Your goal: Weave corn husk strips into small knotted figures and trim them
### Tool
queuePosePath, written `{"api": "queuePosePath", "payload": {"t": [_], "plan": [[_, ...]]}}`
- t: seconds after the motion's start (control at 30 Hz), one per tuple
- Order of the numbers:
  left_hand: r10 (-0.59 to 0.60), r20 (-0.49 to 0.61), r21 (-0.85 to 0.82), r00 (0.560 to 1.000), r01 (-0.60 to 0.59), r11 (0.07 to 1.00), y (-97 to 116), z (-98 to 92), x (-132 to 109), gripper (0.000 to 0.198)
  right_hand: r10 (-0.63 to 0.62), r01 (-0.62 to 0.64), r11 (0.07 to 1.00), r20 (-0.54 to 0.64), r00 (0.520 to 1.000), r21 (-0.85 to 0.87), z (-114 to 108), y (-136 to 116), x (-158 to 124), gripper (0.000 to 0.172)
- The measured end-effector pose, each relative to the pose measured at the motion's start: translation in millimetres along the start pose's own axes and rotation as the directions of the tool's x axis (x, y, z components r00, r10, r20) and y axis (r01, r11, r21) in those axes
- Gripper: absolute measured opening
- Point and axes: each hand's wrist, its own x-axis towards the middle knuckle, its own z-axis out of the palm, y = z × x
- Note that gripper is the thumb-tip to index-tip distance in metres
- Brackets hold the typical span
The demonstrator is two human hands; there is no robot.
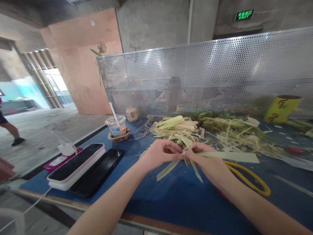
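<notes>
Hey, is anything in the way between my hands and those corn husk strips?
Nothing visible. The left hand and right hand both pinch the husk strips directly, above the blue table. The husk pile lies behind them, not between.

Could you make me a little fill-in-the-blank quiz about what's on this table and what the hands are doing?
1. The left hand and right hand pinch pale green husk strips over a tabletop coloured ____.
2. The plastic cup beside the husk pile has a white ____ standing in it.
3. The green sign high on the wall reads ____.
Missing words: blue; straw; EXIT.
</notes>
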Motion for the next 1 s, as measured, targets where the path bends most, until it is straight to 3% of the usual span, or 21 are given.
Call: {"api": "queuePosePath", "payload": {"t": [0.13, 0.2, 0.23, 0.27, 0.3, 0.33, 0.37, 0.43, 0.5, 0.57, 0.7, 0.8, 1.0], "plan": [[0.015, -0.004, 0.074, 1.0, -0.015, 0.997, 5, -5.1, -1, 0.024, 0.055, -0.051, 0.985, -0.018, 0.998, 0.167, 1, -3, 0, 0.015], [0.093, -0.111, 0.204, 0.989, -0.069, 0.977, 5, -3.0, -2, 0.021, 0.08, -0.078, 0.974, -0.002, 0.997, 0.214, 2, -4, 1, 0.015], [0.184, -0.199, 0.316, 0.963, -0.114, 0.942, 5, -0.2, -3, 0.018, 0.088, -0.086, 0.971, 0.002, 0.996, 0.223, 2, -5, 1, 0.016], [0.312, -0.301, 0.45, 0.901, -0.154, 0.88, 6, 3.8, -4, 0.014, 0.093, -0.091, 0.97, 0.001, 0.996, 0.226, 2, -5, 2, 0.017], [0.448, -0.337, 0.577, 0.828, -0.195, 0.793, 6, 8.4, -6, 0.009, 0.091, -0.088, 0.971, -0.004, 0.996, 0.224, 2, -4, 2, 0.018], [0.537, -0.302, 0.651, 0.787, -0.241, 0.72, 6, 13.4, -8, 0.005, 0.083, -0.079, 0.973, -0.013, 0.996, 0.215, 2, -4, 2, 0.02], [0.559, -0.246, 0.676, 0.792, -0.273, 0.685, 6, 18.3, -10, 0.003, 0.071, -0.065, 0.977, -0.021, 0.997, 0.204, 1, -3, 3, 0.021], [0.497, -0.112, 0.651, 0.861, -0.315, 0.691, 5, 26.6, -13, 0.007, 0.038, -0.034, 0.986, -0.02, 0.999, 0.164, -1, -2, 3, 0.021], [0.368, -0.064, 0.601, 0.928, -0.258, 0.756, 2, 31.9, -13, 0.015, 0.01, -0.01, 0.997, -0.004, 1.0, 0.083, -2, -2, 2, 0.019], [0.247, -0.079, 0.551, 0.966, -0.164, 0.818, -3, 34.3, -10, 0.024, -0.017, 0.017, 1.0, 0.002, 1.0, -0.025, -2, -3, 1, 0.018], [0.133, -0.11, 0.377, 0.985, -0.082, 0.922, -12, 32.6, -4, 0.027, -0.054, 0.05, 0.983, -0.017, 0.998, -0.175, -2, -9, 1, 0.016], [0.087, -0.041, 0.255, 0.995, -0.074, 0.964, -11, 27.6, -3, 0.027, -0.061, 0.054, 0.981, -0.03, 0.998, -0.188, -4, -11, 2, 0.017], [0.01, 0.141, 0.118, 0.99, -0.027, 0.993, -3, 20.6, -7, 0.026, 0.002, -0.002, 1.0, -0.037, 0.999, -0.015, -5, -4, 3, 0.017]]}}
